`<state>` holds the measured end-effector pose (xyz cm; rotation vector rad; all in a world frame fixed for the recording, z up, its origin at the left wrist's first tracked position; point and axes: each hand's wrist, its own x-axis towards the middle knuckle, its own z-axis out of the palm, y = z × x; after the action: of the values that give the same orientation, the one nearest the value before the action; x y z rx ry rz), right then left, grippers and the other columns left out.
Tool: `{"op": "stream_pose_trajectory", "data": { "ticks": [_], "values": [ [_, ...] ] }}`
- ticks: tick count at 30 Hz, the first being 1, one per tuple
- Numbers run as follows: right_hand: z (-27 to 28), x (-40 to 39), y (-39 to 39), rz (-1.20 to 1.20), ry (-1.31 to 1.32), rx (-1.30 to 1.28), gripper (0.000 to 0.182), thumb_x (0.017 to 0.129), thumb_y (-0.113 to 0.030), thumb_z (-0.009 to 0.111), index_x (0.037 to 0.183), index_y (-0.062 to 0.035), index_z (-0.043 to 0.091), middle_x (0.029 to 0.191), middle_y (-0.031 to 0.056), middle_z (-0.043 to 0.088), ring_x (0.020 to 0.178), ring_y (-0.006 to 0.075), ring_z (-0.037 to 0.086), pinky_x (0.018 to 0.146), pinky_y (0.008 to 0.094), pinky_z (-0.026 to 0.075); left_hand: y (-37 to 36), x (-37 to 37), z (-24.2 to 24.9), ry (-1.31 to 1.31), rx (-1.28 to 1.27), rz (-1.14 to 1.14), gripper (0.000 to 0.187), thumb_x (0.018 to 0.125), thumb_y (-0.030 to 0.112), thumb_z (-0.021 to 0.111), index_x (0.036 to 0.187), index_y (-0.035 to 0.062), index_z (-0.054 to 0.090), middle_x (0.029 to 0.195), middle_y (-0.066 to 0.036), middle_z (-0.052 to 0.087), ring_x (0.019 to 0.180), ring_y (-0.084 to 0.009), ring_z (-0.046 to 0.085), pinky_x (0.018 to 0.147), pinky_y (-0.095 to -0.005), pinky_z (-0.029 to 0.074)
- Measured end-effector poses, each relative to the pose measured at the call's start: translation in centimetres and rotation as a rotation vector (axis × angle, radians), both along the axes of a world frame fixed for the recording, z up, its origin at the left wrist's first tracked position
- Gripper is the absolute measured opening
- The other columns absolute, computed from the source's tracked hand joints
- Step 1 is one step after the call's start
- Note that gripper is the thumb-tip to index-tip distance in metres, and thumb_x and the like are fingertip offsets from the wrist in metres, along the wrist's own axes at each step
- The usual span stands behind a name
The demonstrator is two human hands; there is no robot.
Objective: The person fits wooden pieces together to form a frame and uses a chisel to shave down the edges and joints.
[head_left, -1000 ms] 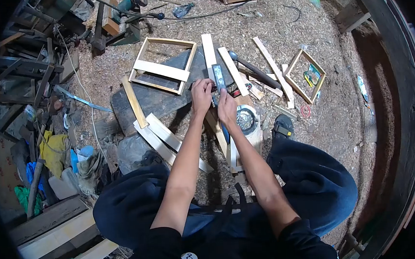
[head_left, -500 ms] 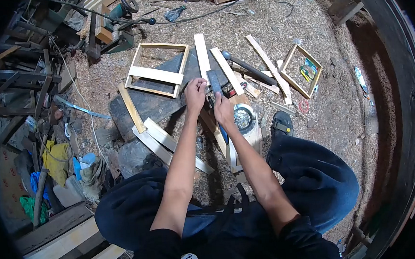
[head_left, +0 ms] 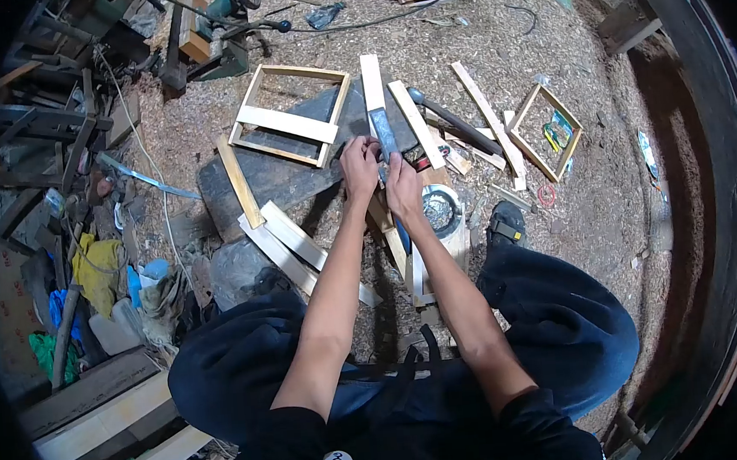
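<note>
My right hand (head_left: 404, 185) has its thumb and fingers closed on the near end of a flat grey bar (head_left: 384, 132), which points away from me. My left hand (head_left: 360, 169) is beside it, fingers curled in a pinch close to the bar's left edge; what it holds is hidden. A pale wooden strip (head_left: 373, 83) extends beyond the bar's far end. Below my right hand a blue handle (head_left: 402, 234) shows between wooden pieces. To its right is a round container (head_left: 458, 210) with shiny contents.
A wooden frame (head_left: 346, 103) with a slat (head_left: 287, 124) across it lies ahead left. A mallet-like tool with a dark handle (head_left: 464, 129) and a smaller frame (head_left: 577, 145) lie right. Several loose strips (head_left: 279, 253) are near my left knee. Wood shavings cover the ground.
The view has shifted slightly, so the surroundings sit a little further right. Both hands stay together at the grey bar, with only a small change in position.
</note>
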<state>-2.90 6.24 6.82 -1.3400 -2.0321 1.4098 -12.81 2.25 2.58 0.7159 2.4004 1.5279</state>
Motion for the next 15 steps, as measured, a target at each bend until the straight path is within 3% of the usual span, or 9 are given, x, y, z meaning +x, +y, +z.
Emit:
{"op": "stream_pose_trajectory", "data": {
  "ticks": [4,8,11,15],
  "values": [
    [-0.3,-0.1,0.2,0.159,-0.204,0.069,0.054,0.101,-0.038,0.037,0.094,0.0083,0.064,0.083,0.0372,0.059,0.085,0.0534,0.058,0.075,0.0575,0.044,-0.2,-0.1,0.3,0.071,-0.098,0.008,0.006,0.083,-0.004,0.06,0.088,-0.0035,0.063,0.077,-0.014,0.059,0.064,-0.0233,0.058,0.061,-0.0343,0.046],
    [0.6,0.0,0.1,0.039,-0.019,0.053,0.058,0.101,-0.039,0.036,0.09,0.0089,0.067,0.086,0.0377,0.06,0.088,0.0527,0.06,0.078,0.0573,0.046,0.1,0.4,0.9,0.02,0.053,0.039,0.003,0.083,-0.002,0.061,0.085,-0.0039,0.06,0.078,-0.016,0.058,0.067,-0.0267,0.059,0.062,-0.0383,0.046],
    [-0.9,0.5,0.3,0.173,-0.196,0.066,0.056,0.102,-0.038,0.036,0.089,0.0082,0.065,0.084,0.0374,0.059,0.086,0.0532,0.058,0.074,0.0572,0.044,0.0,0.2,1.0,0.087,-0.1,0.044,0.003,0.083,-0.002,0.06,0.085,-0.0024,0.061,0.078,-0.015,0.058,0.068,-0.0299,0.057,0.063,-0.0391,0.045],
    [-0.3,0.5,0.8,0.102,-0.05,0.071,0.058,0.102,-0.04,0.035,0.088,0.0098,0.064,0.083,0.0376,0.059,0.085,0.0528,0.059,0.073,0.0573,0.043,0.3,0.8,1.6,0.055,0.055,0.068,0.002,0.083,-0.003,0.059,0.084,-0.0014,0.06,0.075,-0.015,0.055,0.067,-0.0307,0.055,0.063,-0.0398,0.044]
  ]
}}
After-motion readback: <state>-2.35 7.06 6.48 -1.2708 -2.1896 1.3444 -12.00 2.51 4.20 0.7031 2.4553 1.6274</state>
